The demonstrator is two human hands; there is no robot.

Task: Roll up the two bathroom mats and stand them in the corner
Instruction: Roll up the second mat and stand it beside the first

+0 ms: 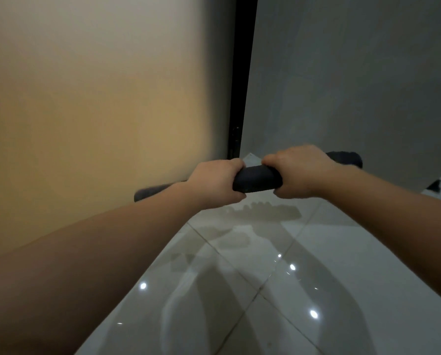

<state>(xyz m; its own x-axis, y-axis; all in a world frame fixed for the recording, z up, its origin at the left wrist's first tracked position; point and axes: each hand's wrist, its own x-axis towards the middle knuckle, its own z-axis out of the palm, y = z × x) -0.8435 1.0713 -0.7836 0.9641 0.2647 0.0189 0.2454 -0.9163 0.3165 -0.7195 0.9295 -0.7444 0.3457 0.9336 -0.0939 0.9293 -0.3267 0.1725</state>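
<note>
I clamp my left hand (215, 184) and right hand (300, 172), fingers curled tight, around the rolled mat (256, 181) so it stays wound, level before the black corner strip (242, 80).

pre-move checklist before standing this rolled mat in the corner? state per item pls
1. Both hands gripping: left hand and right hand closed on the rolled mat - ok.
2. Roll tight, not unwinding - ok at the middle, ends blurred.
3. Mat upright - not ok, held horizontal.
4. Corner floor free - cannot tell, mostly hidden.
5. Tiled floor dry - not ok, wet-looking patches.
6. Second mat - cannot tell.
</note>
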